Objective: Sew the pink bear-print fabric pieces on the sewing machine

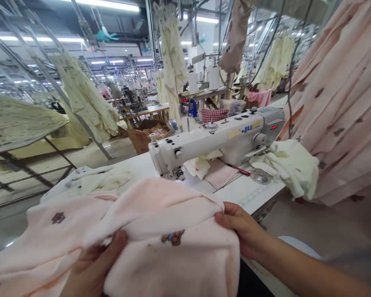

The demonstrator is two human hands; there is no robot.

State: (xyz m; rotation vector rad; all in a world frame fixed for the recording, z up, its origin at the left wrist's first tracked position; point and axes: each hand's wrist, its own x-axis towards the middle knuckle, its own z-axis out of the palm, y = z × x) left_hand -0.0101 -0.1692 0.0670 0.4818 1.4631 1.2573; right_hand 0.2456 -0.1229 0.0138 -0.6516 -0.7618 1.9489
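Observation:
Pink plush fabric (173,268) with small printed bear figures is held up in front of me, before the sewing machine. My left hand (95,255) pinches it at the lower left, the thumb on top and the other fingers partly hidden in the folds. At the right edge of a pale folded strip, my right hand (238,227) grips the same cloth between thumb and fingers. The white sewing machine (204,144) stands just beyond, its needle area partly hidden by the raised cloth. More of the pink fabric spreads out to the left.
Pale yellow cloth (105,179) lies on the white table (235,194) at left. A red pen (241,170) rests beneath the machine arm, near a bundle of cream fabric (293,165). Pink printed pieces (343,103) hang close on the right. A cardboard box (142,136) stands behind.

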